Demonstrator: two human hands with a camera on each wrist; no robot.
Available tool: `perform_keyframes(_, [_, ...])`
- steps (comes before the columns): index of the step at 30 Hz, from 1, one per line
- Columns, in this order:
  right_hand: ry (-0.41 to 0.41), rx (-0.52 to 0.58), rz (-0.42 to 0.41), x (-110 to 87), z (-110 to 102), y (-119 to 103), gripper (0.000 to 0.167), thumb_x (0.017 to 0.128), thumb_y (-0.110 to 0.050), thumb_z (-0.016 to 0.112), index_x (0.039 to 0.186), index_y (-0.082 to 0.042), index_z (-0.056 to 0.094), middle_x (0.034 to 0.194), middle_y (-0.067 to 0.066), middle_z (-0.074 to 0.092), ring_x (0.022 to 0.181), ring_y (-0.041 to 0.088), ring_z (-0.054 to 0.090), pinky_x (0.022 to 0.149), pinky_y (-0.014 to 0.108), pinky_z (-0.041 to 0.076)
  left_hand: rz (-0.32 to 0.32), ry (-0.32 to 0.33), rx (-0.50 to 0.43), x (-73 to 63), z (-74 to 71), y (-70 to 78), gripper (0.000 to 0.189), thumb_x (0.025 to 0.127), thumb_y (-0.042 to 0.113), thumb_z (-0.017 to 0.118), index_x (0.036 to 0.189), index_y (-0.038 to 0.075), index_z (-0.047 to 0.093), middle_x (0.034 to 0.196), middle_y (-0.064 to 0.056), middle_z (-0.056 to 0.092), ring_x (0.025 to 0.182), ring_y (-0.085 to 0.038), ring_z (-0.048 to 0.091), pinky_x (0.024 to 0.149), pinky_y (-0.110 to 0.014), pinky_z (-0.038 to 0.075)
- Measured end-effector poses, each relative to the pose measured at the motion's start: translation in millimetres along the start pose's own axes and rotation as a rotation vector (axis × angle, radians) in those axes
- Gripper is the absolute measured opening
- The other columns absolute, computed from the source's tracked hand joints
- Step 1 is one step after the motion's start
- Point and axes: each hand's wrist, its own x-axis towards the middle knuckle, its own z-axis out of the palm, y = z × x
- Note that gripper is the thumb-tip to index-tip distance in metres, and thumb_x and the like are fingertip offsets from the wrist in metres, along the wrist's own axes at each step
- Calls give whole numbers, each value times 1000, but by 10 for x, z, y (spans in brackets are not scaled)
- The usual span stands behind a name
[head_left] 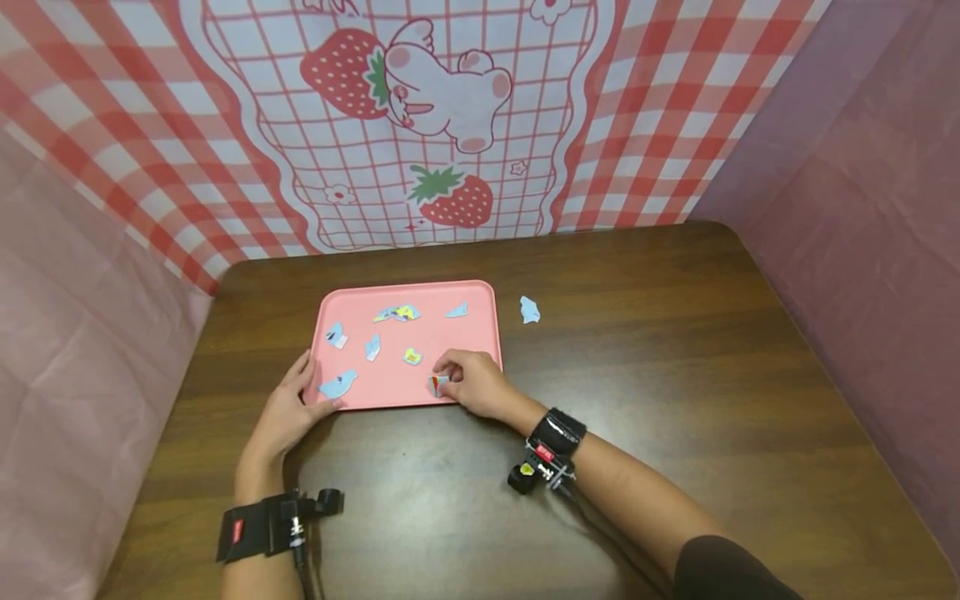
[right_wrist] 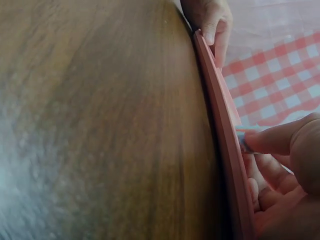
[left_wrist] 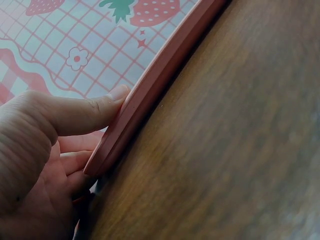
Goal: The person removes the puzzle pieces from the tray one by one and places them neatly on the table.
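My left hand (head_left: pixel 288 404) grips the front left corner of a shallow pink tray (head_left: pixel 390 396). In the left wrist view its thumb presses on the tray's rim, with the fingers round the corner. Just inside the front edge, to the right, my right hand (head_left: pixel 477 385) pinches a small irregular light-blue picture piece with a red mark (head_left: pixel 435 385) between thumb and fingers. Part of that piece is hidden behind the fingertips. Several other flat picture pieces lie spread in the tray, among them a yellow-marked one (head_left: pixel 412 357) and a long blue-and-yellow one (head_left: pixel 397 313).
One light-blue piece (head_left: pixel 529 309) lies on the brown wooden table (head_left: pixel 645 350), right of the tray. A red-and-white checked cloth (head_left: pixel 645 108) with strawberries hangs behind, and pink cloth (head_left: pixel 862 167) hangs at both sides. Cables run from the wrist cameras along the forearms.
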Motion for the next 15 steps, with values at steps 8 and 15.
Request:
perform_keyframes(8, [21,192,53,-3,-28,19,19,83,3,74,102,1,75,82,5,70,68,7,64,60,21,52,-9,-3,8,8,-4,4,98,85,29,83,156,-5,24,167,-19,13,150,-44,16,116,-63,17])
perform_keyframes(15, [35,280,50,-10,-75,4,19,83,1,75,102,3,74,80,6,70,68,13,69,60,20,50,10,10,12,-1,2,8,95,85,27,83,154,-7,27,166,-20,16,149,-44,18,117,-61,19])
